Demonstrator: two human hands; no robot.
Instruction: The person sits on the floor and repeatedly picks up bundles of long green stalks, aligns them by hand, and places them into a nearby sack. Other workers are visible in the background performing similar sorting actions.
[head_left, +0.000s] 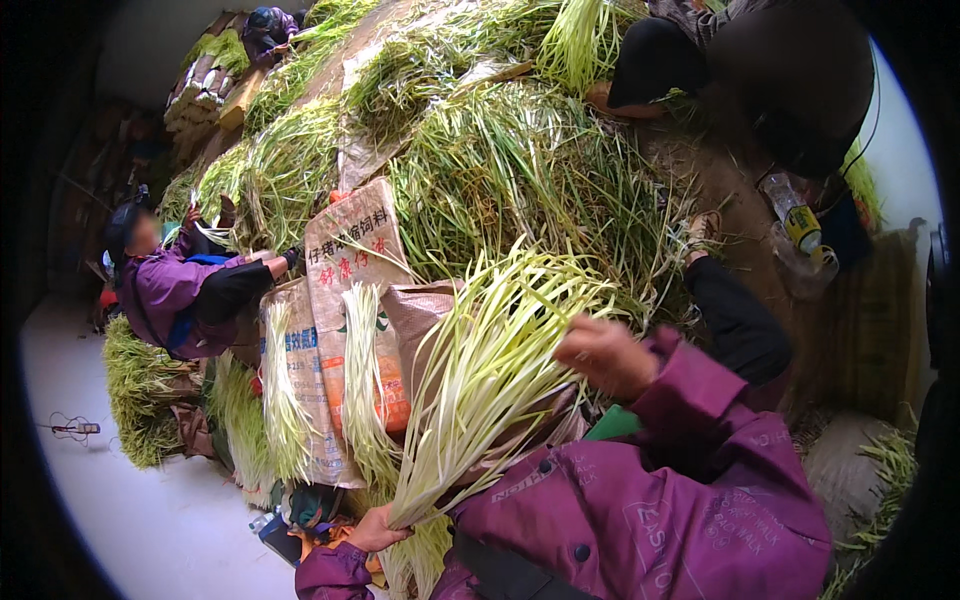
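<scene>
My left hand (379, 529) grips the pale stem ends of a large bunch of yellow-green chives (480, 375). The leaves fan out across my lap towards the upper right. My right hand (609, 356) is beside the leaf tips with its fingers curled. It is blurred, and I cannot tell whether a leaf is pinched in it. To the left of the bunch, two smaller bundles, a middle bundle of pale chives (364, 352) and a left bundle of pale chives (285, 397), lie on printed woven sacks (352, 247).
A big heap of green leaves (510, 172) lies ahead. One person in purple (180, 285) sits at the left, another person (266, 34) is at the far top. A dark-clothed person (787, 82) is at the upper right, near a plastic bottle (796, 214). Stacked bundles (146, 390) stand by the left wall.
</scene>
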